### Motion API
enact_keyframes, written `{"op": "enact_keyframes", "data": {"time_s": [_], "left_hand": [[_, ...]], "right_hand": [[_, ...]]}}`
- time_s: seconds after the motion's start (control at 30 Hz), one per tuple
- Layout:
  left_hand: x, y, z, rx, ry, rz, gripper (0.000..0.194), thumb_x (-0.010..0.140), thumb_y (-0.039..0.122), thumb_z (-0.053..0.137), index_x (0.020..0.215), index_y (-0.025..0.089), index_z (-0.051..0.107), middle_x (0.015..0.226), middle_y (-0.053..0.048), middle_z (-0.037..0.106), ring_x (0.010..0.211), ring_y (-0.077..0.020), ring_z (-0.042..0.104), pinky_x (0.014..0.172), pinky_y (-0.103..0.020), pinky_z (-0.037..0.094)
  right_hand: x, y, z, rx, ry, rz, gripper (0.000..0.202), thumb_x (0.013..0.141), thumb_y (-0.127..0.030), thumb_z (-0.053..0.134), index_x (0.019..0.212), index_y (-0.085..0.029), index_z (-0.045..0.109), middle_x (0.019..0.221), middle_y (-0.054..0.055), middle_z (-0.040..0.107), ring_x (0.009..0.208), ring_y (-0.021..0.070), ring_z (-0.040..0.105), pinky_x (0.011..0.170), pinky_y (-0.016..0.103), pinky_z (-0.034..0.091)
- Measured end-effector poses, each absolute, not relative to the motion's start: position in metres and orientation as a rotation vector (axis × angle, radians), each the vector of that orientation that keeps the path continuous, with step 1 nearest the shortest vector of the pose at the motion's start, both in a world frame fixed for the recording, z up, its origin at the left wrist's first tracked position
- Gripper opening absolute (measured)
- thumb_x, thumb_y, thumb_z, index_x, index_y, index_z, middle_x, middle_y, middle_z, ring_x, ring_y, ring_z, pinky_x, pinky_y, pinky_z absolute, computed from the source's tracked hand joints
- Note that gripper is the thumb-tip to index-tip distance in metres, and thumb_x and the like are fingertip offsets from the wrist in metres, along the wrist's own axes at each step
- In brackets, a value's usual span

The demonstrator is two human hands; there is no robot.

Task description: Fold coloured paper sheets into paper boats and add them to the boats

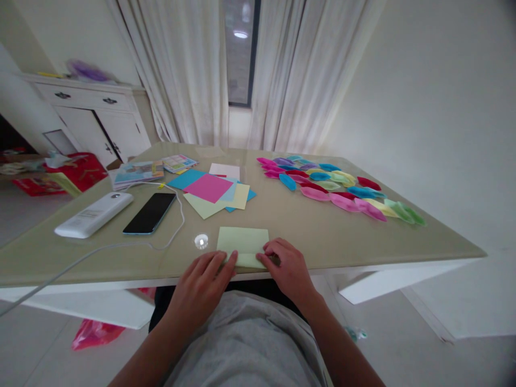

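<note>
A light green sheet of paper [243,239] lies near the front edge of the table, with a folded strip along its near side. My left hand [205,282] rests on the lower left of the sheet, its fingers extended and the thumb pressing on the strip. At the lower right corner, my right hand [289,269] has its thumb and curled fingers closed on the paper's edge.
Beyond the sheet lie loose coloured papers [209,188]. Folded paper pieces [342,200] spread across the right. Leftward are a black phone [150,214], a white power bank [94,215], a cable [182,215] and booklets [139,172]. A round transparent object [201,241] sits nearby.
</note>
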State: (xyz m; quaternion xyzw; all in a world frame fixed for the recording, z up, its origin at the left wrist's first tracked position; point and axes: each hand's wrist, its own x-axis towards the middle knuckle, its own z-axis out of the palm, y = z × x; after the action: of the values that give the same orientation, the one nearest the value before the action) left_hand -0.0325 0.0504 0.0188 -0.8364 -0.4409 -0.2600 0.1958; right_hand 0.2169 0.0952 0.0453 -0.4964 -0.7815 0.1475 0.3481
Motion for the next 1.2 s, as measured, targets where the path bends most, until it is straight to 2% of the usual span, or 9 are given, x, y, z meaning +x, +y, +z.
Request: {"op": "enact_keyframes", "data": {"time_s": [0.1, 0.2, 0.3, 0.43, 0.6, 0.87, 1.1, 1.2], "left_hand": [[-0.028, 0.043, 0.016, -2.292, -1.234, -0.760, 0.032, 0.107, 0.020, 0.063, 0.139, 0.018, 0.069, 0.125, -0.015, 0.078, 0.119, -0.0345, 0.072, 0.104, -0.048, 0.054], [-0.025, 0.040, 0.013, -2.252, -1.191, -0.811, 0.034, 0.106, 0.018, 0.065, 0.140, 0.018, 0.068, 0.129, -0.014, 0.079, 0.120, -0.0322, 0.072, 0.110, -0.046, 0.051], [-0.021, 0.037, 0.010, -2.263, -1.185, -0.803, 0.039, 0.105, 0.015, 0.066, 0.144, 0.016, 0.066, 0.129, -0.013, 0.079, 0.115, -0.0299, 0.074, 0.109, -0.044, 0.051], [-0.016, 0.031, 0.005, -2.262, -1.286, -0.740, 0.045, 0.102, 0.007, 0.065, 0.145, 0.016, 0.066, 0.135, -0.016, 0.076, 0.122, -0.0337, 0.071, 0.109, -0.047, 0.051], [-0.010, 0.031, 0.002, -2.166, -1.278, -0.814, 0.035, 0.103, 0.015, 0.070, 0.137, 0.015, 0.071, 0.130, -0.015, 0.078, 0.116, -0.0323, 0.072, 0.108, -0.047, 0.050], [-0.007, 0.035, 0.004, -2.174, -1.160, -0.868, 0.031, 0.106, 0.015, 0.065, 0.135, 0.005, 0.071, 0.128, -0.016, 0.080, 0.116, -0.0286, 0.073, 0.114, -0.044, 0.047], [-0.008, 0.029, 0.004, -2.206, -1.268, -0.718, 0.043, 0.104, 0.008, 0.057, 0.145, 0.017, 0.068, 0.134, -0.015, 0.077, 0.120, -0.0321, 0.071, 0.105, -0.045, 0.052], [-0.007, 0.027, 0.008, -2.226, -1.289, -0.655, 0.046, 0.102, 0.009, 0.059, 0.146, 0.019, 0.068, 0.137, -0.016, 0.076, 0.122, -0.0327, 0.070, 0.105, -0.045, 0.054]], "right_hand": [[0.216, 0.094, 0.045, -1.287, -2.019, 0.377, 0.023, 0.099, -0.023, 0.076, 0.079, -0.022, 0.065, 0.093, 0.004, 0.076, 0.090, 0.0222, 0.071, 0.085, 0.034, 0.052], [0.216, 0.097, 0.039, -1.279, -1.995, 0.370, 0.023, 0.097, -0.024, 0.078, 0.078, -0.022, 0.066, 0.093, 0.004, 0.077, 0.089, 0.0224, 0.072, 0.084, 0.034, 0.052], [0.216, 0.099, 0.032, -1.267, -1.951, 0.353, 0.023, 0.096, -0.025, 0.080, 0.077, -0.022, 0.067, 0.092, 0.004, 0.078, 0.087, 0.0222, 0.072, 0.082, 0.033, 0.052], [0.216, 0.099, 0.031, -1.283, -1.936, 0.337, 0.022, 0.097, -0.025, 0.080, 0.077, -0.022, 0.069, 0.089, 0.003, 0.078, 0.085, 0.0217, 0.072, 0.081, 0.033, 0.053], [0.215, 0.098, 0.038, -1.297, -1.963, 0.354, 0.021, 0.096, -0.023, 0.081, 0.079, -0.022, 0.070, 0.089, 0.003, 0.078, 0.085, 0.0215, 0.072, 0.080, 0.032, 0.053], [0.214, 0.099, 0.040, -1.324, -1.939, 0.382, 0.023, 0.091, -0.018, 0.087, 0.077, -0.022, 0.069, 0.088, 0.002, 0.078, 0.083, 0.0218, 0.073, 0.079, 0.032, 0.053], [0.214, 0.101, 0.037, -1.305, -1.960, 0.332, 0.024, 0.092, -0.018, 0.086, 0.077, -0.021, 0.068, 0.085, 0.001, 0.075, 0.081, 0.0207, 0.072, 0.075, 0.031, 0.054], [0.215, 0.100, 0.037, -1.267, -1.992, 0.206, 0.021, 0.097, -0.020, 0.080, 0.080, -0.022, 0.069, 0.083, 0.002, 0.075, 0.078, 0.0207, 0.071, 0.072, 0.031, 0.055]]}}
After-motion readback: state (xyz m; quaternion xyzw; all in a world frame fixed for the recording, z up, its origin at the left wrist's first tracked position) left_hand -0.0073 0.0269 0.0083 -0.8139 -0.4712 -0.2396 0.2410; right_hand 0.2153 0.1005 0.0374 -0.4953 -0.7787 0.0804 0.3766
